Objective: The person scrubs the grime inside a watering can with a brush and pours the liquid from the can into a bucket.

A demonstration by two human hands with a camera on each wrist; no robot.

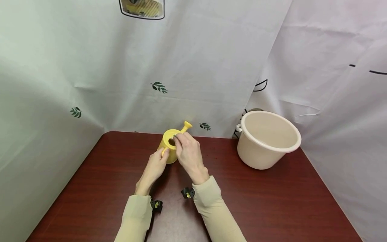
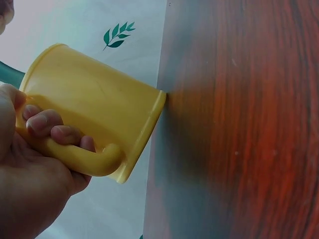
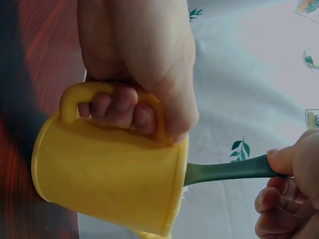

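A yellow watering can [image 1: 172,157] with a short rose spout stands out at the far middle of the table, tilted, its bottom edge right at the tabletop in the left wrist view. My left hand [image 1: 153,166] grips its handle [image 2: 82,158], fingers curled through the loop. With thumb and fingers my right hand [image 1: 190,153] pinches the green handle of a brush [image 3: 229,171], which runs into the can's top opening. White bristle-like wisps show at the rim in the right wrist view; the rest of the brush head is hidden inside the can.
A large cream bucket [image 1: 260,158] stands at the right rear of the dark red wooden table [image 1: 272,205]. Pale cloth [image 1: 196,60] with printed leaves hangs behind the table and along both sides. Black straps are on both wrists.
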